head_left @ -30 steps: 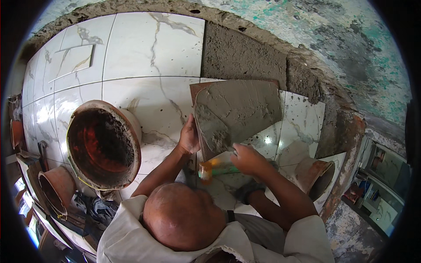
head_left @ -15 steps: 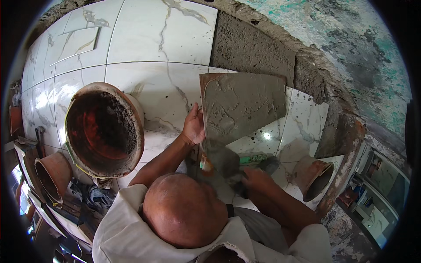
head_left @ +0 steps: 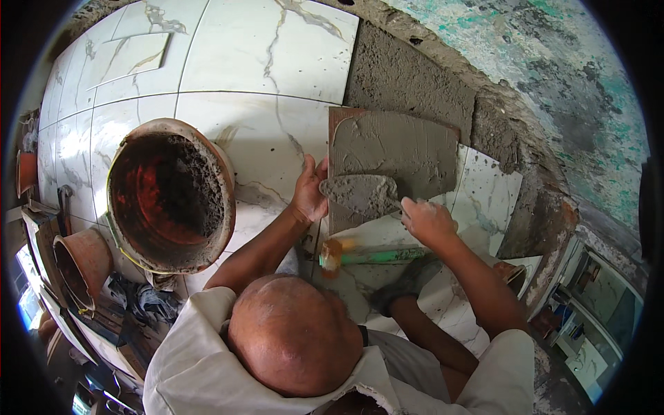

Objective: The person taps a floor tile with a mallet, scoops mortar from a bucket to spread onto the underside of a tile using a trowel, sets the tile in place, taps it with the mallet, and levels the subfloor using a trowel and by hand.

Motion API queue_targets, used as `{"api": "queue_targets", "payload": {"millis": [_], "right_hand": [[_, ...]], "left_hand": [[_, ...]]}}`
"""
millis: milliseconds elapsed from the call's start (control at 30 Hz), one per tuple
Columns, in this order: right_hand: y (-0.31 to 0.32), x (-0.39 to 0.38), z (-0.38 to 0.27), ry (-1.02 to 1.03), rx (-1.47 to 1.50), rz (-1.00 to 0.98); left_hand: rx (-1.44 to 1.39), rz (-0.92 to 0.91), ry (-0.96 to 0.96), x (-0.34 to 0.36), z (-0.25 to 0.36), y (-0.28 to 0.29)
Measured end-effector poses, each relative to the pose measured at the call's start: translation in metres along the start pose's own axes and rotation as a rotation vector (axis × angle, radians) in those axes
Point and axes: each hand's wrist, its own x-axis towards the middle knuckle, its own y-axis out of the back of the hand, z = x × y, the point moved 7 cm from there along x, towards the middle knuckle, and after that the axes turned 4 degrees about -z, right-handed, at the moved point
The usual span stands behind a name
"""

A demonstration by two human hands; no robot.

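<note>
Neither of my hands is in view. A person (head_left: 290, 332) in a pale shirt is bent over the floor below me. Their left hand (head_left: 310, 190) is at the left edge of a square tile (head_left: 401, 145), whose upturned back carries grey mortar with ridges and smears. The fingers of their right hand (head_left: 425, 221) grip the handle of a trowel (head_left: 356, 194), its blade loaded with mortar and lying over the tile's lower part. Just below the tile are a green bar (head_left: 380, 254) and a worn orange object (head_left: 330, 257), too unclear to name.
A large mortar-caked bucket (head_left: 124, 194) stands on marbled floor tiles (head_left: 263, 48) at left; smaller buckets (head_left: 90, 270) lie at either side. Rough mortar bed (head_left: 408, 69) borders the peeling wall (head_left: 553, 69). Dark crumpled cloth (head_left: 145, 301) and boards (head_left: 52, 256) are at lower left.
The trowel dipped below the tile in a blur and is now back over it. The person's right hand has moved up and right. The view has shifted, so the surroundings sit higher.
</note>
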Motion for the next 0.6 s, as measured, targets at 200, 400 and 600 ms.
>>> {"api": "queue_targets", "payload": {"millis": [200, 400, 600], "right_hand": [[0.038, 0.038, -0.003, -0.039, 0.123, 0.091], [0.059, 0.066, -0.007, -0.142, 0.252, 0.047], [0.071, 0.074, -0.012, -0.225, 0.293, 0.018]], "left_hand": [[0.062, -0.163, -0.013, 0.002, 0.004, -0.034], [0.414, -0.006, -0.099, -0.006, 0.003, -0.027], [0.351, 0.009, -0.046, -0.001, 0.011, -0.02]]}}
